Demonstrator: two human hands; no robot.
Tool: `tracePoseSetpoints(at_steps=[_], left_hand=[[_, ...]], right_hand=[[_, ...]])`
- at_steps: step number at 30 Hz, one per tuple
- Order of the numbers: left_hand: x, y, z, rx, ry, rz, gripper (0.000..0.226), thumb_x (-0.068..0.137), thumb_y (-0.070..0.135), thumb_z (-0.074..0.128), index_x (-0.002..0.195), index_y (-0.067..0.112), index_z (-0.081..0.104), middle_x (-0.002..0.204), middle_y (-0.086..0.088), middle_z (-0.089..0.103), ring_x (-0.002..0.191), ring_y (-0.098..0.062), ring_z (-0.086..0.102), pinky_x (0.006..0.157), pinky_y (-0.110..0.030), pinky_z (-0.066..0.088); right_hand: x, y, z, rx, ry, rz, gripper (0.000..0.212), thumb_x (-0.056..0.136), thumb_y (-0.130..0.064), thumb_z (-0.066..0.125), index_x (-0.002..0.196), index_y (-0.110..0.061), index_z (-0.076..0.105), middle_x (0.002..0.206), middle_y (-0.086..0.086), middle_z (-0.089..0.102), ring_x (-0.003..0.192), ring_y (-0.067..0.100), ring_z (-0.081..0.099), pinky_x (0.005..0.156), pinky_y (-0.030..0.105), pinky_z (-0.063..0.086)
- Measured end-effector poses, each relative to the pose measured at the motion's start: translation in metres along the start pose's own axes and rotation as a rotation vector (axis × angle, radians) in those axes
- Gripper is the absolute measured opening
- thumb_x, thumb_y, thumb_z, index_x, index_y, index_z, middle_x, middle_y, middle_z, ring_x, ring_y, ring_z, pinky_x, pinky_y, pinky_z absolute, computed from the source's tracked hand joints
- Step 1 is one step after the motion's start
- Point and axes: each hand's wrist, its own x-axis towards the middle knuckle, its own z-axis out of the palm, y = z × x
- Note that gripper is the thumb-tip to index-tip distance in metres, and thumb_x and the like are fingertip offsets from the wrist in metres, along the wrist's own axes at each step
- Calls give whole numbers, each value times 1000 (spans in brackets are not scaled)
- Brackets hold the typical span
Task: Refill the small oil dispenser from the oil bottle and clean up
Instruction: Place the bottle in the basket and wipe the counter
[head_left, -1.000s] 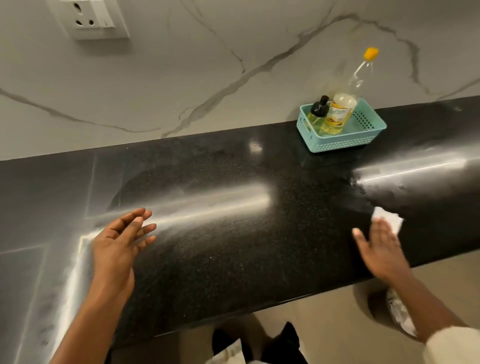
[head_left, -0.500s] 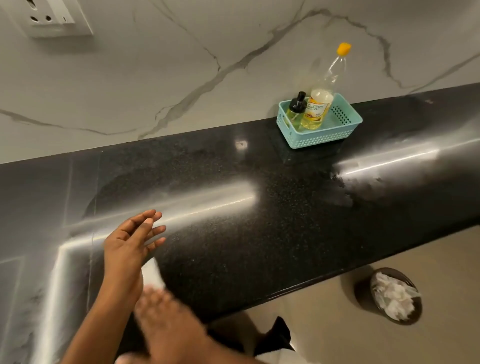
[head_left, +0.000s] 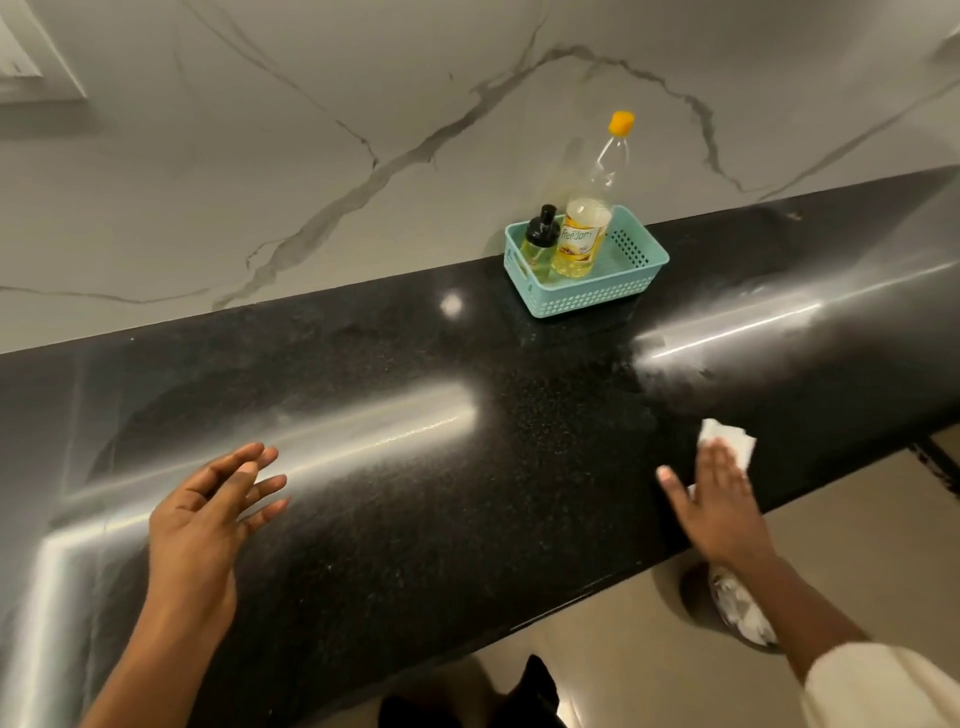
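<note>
My left hand (head_left: 202, 512) hovered with palm turned inward, 4 fingers spread and slightly curled, thumb up, gripping nothing. Left forearm ran bare from the lower left corner. My right hand (head_left: 719, 506) lay flat, palm down, fingers extended forward together, thumb stuck out to the left. Right forearm came in from the lower right, a pale sleeve covering it near the elbow.

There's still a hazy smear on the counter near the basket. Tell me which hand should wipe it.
Right. The right hand already lies flat on the white tissue, just in front of the smear. The left hand is bare, open, and far off on the counter.
</note>
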Motion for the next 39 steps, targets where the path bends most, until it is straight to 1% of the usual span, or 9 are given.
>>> tracePoseSetpoints(at_steps=[3, 6, 9, 14, 20, 25, 32, 36, 39], left_hand=[[3, -6, -10, -10, -3, 24, 31, 109, 13, 55, 137, 7, 68, 126, -6, 79, 109, -27, 79, 84, -40, 66], [11, -17, -28, -6, -11, 24, 36, 109, 15, 53, 142, 7, 65, 134, -10, 75, 101, -19, 82, 79, -39, 68], [21, -28, -43, 14, -19, -25, 31, 111, 16, 48, 133, 15, 70, 139, -9, 72, 97, -14, 82, 73, -37, 69], [14, -21, -25, 9, -36, -42, 31, 112, 17, 47, 133, 16, 70, 138, -9, 72, 97, -14, 82, 72, -37, 69], [1, -7, 18, -19, -33, 6, 40, 111, 19, 48, 146, 7, 60, 134, -4, 74, 97, -13, 82, 75, -35, 69], [-2, -12, 32, 17, -52, -22, 45, 105, 29, 53, 145, 11, 63, 139, -8, 73, 103, -18, 82, 76, -41, 69], [-14, -37, 41, 70, -3, -89, 29, 113, 15, 46, 124, 17, 72, 124, 2, 78, 92, -11, 83, 69, -36, 69], [-27, -44, 22, 0, 87, -158, 32, 112, 19, 46, 133, 19, 70, 129, 2, 78, 98, -13, 82, 72, -41, 69], [-30, -53, 7, -55, 184, -246, 34, 112, 19, 46, 112, 28, 79, 115, 11, 82, 87, -9, 83, 67, -38, 69]], right_hand=[[60, 15, -20, 155, 1, 216, 151, 57, -106, -15, 168, -5, 3, 177, 16, -2, 164, 28, -2, 133, 49, 1], [101, -37, -20, 136, -25, 166, 145, 66, -102, -7, 166, 1, 10, 174, 24, 11, 163, 35, 11, 132, 50, 8], [106, -132, 1, 3, -58, -132, 119, 90, -90, 16, 165, 2, 14, 173, 25, 15, 162, 36, 15, 132, 49, 12], [6, -280, 60, 14, -254, -745, 119, 87, -93, 28, 166, -5, 13, 173, 21, 17, 160, 37, 19, 132, 46, 17], [-111, -310, 117, -176, -374, -1296, 93, 105, -71, 25, 167, -4, 11, 176, 15, 8, 164, 25, 3, 133, 44, 4], [-27, -197, 61, -37, -205, -960, 90, 102, -75, 27, 165, -11, 21, 173, 13, 24, 162, 27, 18, 133, 43, 13], [109, 53, -38, 23, 19, -9, 114, 85, -86, 0, 168, -9, 3, 177, 15, 1, 165, 26, 0, 133, 46, 3], [157, 51, -60, 159, -45, 188, 124, 78, -92, -3, 167, -6, -6, 176, 16, -11, 164, 29, -9, 132, 48, -4], [182, -30, -54, 58, -34, 19, 113, 93, -85, 11, 166, 1, 3, 176, 22, 2, 164, 34, 4, 133, 49, 5]])
